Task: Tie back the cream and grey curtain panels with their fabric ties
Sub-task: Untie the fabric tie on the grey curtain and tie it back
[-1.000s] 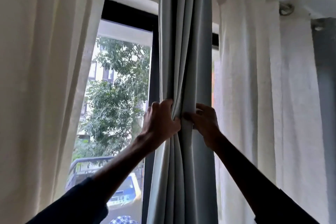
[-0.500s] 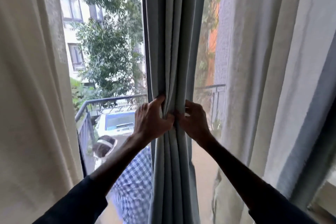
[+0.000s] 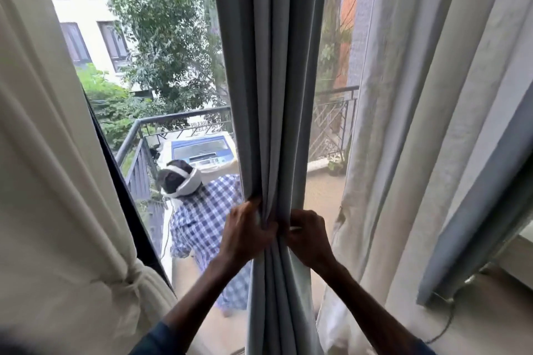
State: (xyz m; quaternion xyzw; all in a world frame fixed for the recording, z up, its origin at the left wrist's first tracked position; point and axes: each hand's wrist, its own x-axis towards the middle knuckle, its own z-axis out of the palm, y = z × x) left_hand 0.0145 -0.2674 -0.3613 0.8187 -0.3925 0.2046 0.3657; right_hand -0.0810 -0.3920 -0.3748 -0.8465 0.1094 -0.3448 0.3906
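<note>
Hanging in the middle of the window, the grey panel point(image 3: 274, 95) is bunched into a narrow column of vertical folds. It is gripped from both sides at one height. The left hand point(image 3: 245, 235) is closed on the left edge of the bundle, with its fingers point(image 3: 253, 202) curled into the folds. The right hand point(image 3: 310, 236) is closed on the right edge, and a thin pale strip is seen pinched at its fingertips; whether this is a tie cannot be told. The two hands are nearly touching across the front of the fabric. No tie is seen wrapped round the grey panel.

At the left, the cream panel point(image 3: 43, 167) is drawn aside and is cinched low down by a cream tie point(image 3: 127, 282), knotted tight round the gathered cloth. At the right, a pale sheer curtain point(image 3: 389, 124) hangs loose, and a second grey panel point(image 3: 476, 225) is seen beyond it, slanting toward the sill.

Through the glass, a balcony railing point(image 3: 161, 124) is seen, and a washing machine point(image 3: 202, 150) stands just inside it. A reflection point(image 3: 199, 216) of a person in a checked shirt with a white head strap is shown in the pane, left of the grey bundle. Trees point(image 3: 161, 32) and a pale building point(image 3: 86, 8) lie beyond.
</note>
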